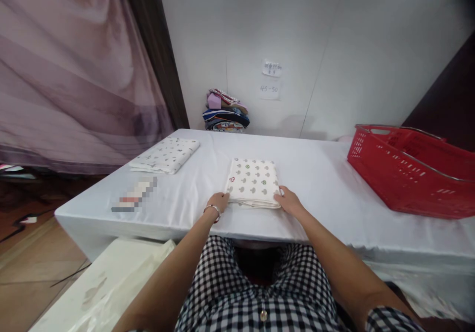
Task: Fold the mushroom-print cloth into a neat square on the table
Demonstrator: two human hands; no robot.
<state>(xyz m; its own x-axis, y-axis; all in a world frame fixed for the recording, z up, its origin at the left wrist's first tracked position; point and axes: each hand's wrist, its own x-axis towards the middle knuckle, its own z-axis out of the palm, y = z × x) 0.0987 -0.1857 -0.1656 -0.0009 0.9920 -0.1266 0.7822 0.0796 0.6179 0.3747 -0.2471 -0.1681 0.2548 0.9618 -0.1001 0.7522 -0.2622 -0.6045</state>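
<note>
Folded cloth (253, 189), white with small grey tree shapes and a few coloured ones, lies flat near the front edge of the white-covered table (319, 173), right in front of the person; how many layers it has cannot be told from above. Going from the left: a mauve curtain (74, 74) fills the far left, cut off by the frame; on the table's left part lies a second folded cloth (165, 155) with a faint print too small to read; nearer the front a small object (134, 194) is blurred out and cannot be made out. The left hand (218, 202), a bangle on its wrist, rests at the cloth's near-left corner with fingers spread flat, touching it; whether the fingertips go under the edge is hidden. The right hand (289, 201) rests the same way at the near-right corner, open, not closed around anything; the two hands are apart with the cloth between. Behind, against the wall, a pile of coloured fabrics (225, 111) sits; two paper notes (270, 78) above are illegible. A red basket (411, 166) stands at the far right, its contents hidden and its end cut off.
</note>
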